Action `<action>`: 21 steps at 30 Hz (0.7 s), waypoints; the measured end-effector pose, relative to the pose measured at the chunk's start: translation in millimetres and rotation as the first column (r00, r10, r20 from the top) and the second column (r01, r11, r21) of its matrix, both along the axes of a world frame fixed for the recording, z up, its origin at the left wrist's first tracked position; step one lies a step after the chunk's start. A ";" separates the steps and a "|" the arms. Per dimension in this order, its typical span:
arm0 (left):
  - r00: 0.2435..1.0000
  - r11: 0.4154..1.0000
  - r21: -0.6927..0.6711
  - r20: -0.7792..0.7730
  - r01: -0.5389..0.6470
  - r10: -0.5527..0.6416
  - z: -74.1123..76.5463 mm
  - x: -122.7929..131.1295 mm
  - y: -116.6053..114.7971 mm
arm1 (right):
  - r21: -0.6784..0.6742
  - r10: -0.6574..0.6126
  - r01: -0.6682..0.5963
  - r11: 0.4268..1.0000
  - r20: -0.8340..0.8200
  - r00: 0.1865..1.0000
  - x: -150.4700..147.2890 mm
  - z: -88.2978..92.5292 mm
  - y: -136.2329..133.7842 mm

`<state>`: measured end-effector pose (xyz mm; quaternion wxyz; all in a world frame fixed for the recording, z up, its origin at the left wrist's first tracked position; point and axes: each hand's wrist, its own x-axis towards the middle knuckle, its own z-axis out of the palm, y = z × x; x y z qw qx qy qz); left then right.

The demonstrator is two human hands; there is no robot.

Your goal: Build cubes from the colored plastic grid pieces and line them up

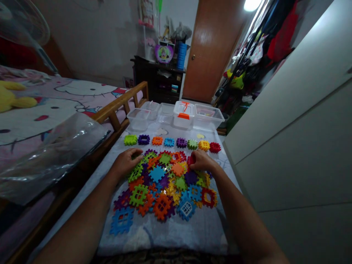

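Note:
A wide pile of colourful interlocking plastic building tiles (pixel 157 173) covers the middle of the cloth-covered table. At the pile's left edge rests my left hand (pixel 128 161), its fingers and thumb apart and nothing visible between them; green tiles (pixel 135 173) lie beside it. Over the right side of the pile, my right hand (pixel 202 161) pinches a red tile (pixel 189 160), partly hidden by the fingers. Behind the pile runs a row of small stacks, from a lime green stack (pixel 130 139) at the left to a red stack (pixel 215 147) at the right.
Clear plastic boxes (pixel 138 119) line the table's far end, one with an orange-latched lid (pixel 183 114). A wooden bed rail (pixel 121 104) borders the left side, with a plastic bag (pixel 55 154) on the bed. White cabinets (pixel 288 146) stand close on the right.

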<state>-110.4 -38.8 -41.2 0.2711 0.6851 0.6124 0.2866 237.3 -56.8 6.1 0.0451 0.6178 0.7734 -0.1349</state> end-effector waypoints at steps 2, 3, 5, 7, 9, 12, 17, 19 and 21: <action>1.000 1.000 -0.002 -0.003 -0.005 0.005 -1.4 -1.0 0.9 | 0.044 0.009 -0.007 0.999 -0.046 0.999 2.6 -1.2 -4.4; 1.000 1.000 -0.002 0.000 -0.009 0.009 -2.1 -1.4 1.2 | 0.073 0.017 -0.011 0.997 -0.078 0.997 6.1 -0.9 -6.4; 1.000 1.000 -0.002 0.009 -0.010 0.010 -3.4 -2.2 1.5 | 0.149 0.034 -0.011 0.989 -0.154 0.987 20.0 1.9 -8.2; 1.000 1.000 0.002 0.013 -0.006 0.006 -4.4 -2.8 1.7 | 0.234 0.038 0.017 0.972 -0.227 0.973 43.8 7.1 -5.1; 1.000 1.000 0.010 0.009 -0.006 0.005 -5.2 -3.2 1.8 | 0.291 -0.008 0.086 0.953 -0.259 0.966 74.6 12.8 3.4; 1.000 1.000 0.018 -0.007 -0.004 0.004 -6.3 -4.0 2.4 | 0.301 -0.120 0.201 0.932 -0.266 0.956 119.5 17.9 21.5; 1.000 1.000 0.000 -0.019 0.001 -0.001 -8.3 -5.3 3.0 | 0.207 -0.196 0.243 0.948 -0.222 0.955 153.4 12.2 45.8; 1.000 1.000 0.000 -0.013 0.001 -0.002 -9.0 -5.7 3.0 | 0.180 -0.177 0.215 0.960 -0.206 0.962 154.7 8.4 51.0; 1.000 1.000 0.008 -0.007 -0.001 0.001 -10.0 -6.2 3.4 | 0.165 -0.161 0.193 0.967 -0.192 0.968 154.2 5.3 54.5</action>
